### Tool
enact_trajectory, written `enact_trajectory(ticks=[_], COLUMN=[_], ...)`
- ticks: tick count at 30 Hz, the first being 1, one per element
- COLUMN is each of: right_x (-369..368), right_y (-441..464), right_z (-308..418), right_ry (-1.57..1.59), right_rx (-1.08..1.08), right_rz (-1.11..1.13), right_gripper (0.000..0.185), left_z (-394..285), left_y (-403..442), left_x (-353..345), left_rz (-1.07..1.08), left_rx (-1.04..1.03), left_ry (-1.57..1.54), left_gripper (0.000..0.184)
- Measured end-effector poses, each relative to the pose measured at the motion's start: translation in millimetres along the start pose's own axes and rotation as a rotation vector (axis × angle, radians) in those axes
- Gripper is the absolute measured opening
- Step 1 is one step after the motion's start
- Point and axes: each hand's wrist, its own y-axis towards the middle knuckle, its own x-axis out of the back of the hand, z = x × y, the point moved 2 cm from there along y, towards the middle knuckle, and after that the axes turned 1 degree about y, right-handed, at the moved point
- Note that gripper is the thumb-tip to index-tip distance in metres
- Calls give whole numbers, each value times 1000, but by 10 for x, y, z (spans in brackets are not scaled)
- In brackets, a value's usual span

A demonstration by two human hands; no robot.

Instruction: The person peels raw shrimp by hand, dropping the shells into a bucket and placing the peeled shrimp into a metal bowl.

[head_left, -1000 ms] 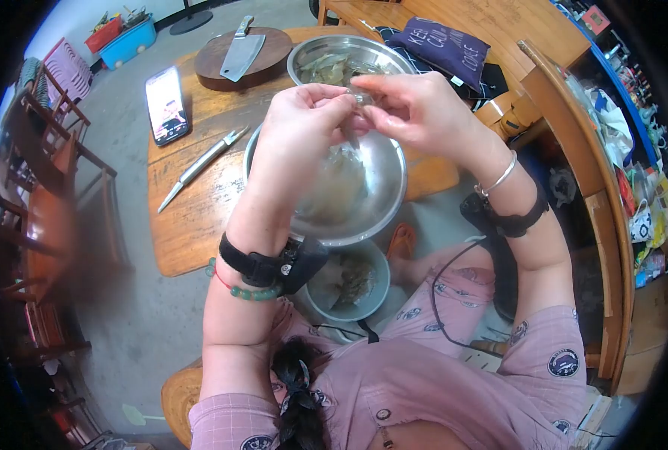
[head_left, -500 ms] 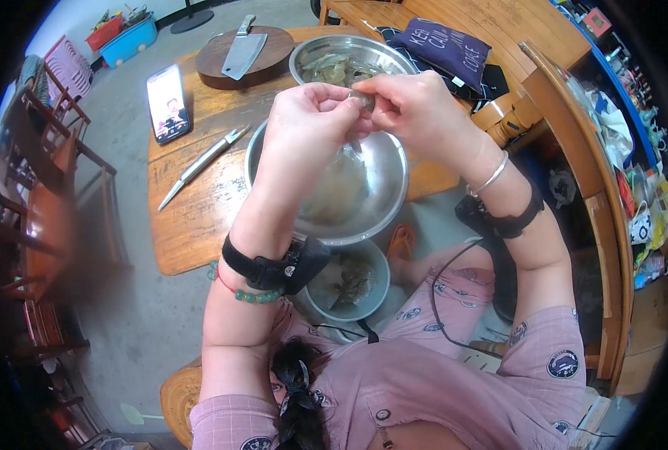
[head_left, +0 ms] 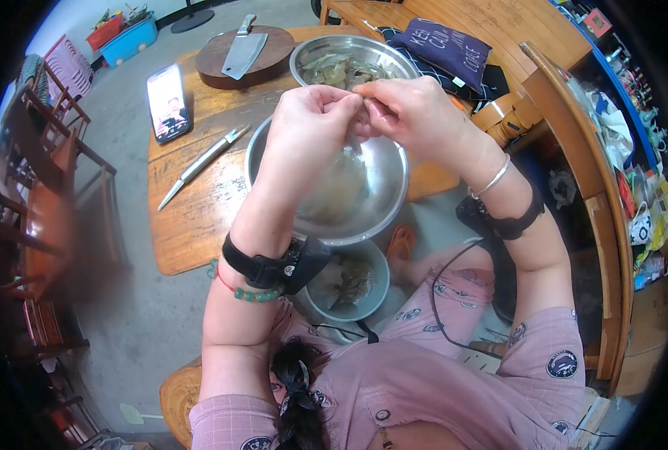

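Note:
My left hand (head_left: 313, 120) and my right hand (head_left: 403, 109) meet at the fingertips above a large steel bowl (head_left: 403, 176). Both are closed in a pinch on a small greyish shrimp, now mostly hidden behind the fingers. Cloudy water (head_left: 338, 187) lies in that bowl. Just beyond my hands, a second steel bowl (head_left: 298, 54) holds several raw grey-green shrimp (head_left: 338, 71). Below the table edge, between my legs, a pale blue-grey bucket (head_left: 383, 289) contains shells and scraps (head_left: 353, 283).
On the wooden table (head_left: 199, 247) lie a pointed silver tool (head_left: 203, 166), a propped phone (head_left: 168, 105) and a round chopping board (head_left: 210, 64) bearing a cleaver (head_left: 244, 54). A purple cushion (head_left: 445, 51) sits on the bench behind. Chairs (head_left: 49, 202) stand at the left.
My right hand has shifted slightly down and turned inward, its fingertips closer to the left ones. The grey shrimp that showed between the fingers is now mostly covered.

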Motion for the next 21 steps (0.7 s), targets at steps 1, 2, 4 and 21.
enact_trajectory(ticks=[1, 2, 4, 21], right_x=[0, 1, 10, 22], right_y=[4, 8, 11, -40], right_z=[-3, -1, -2, -20], right_ry=[0, 1, -2, -3], right_rx=[-20, -19, -63, 64], right_rz=[-2, -3, 2, -83], right_gripper=[12, 12, 12, 14], left_z=[6, 7, 3, -36], left_y=[-4, -6, -11, -31], left_x=[-3, -3, -5, -41], left_rz=[1, 3, 0, 17], left_rx=[-8, -16, -15, -49], left_ry=[-3, -6, -11, 0], left_gripper=[17, 17, 17, 20])
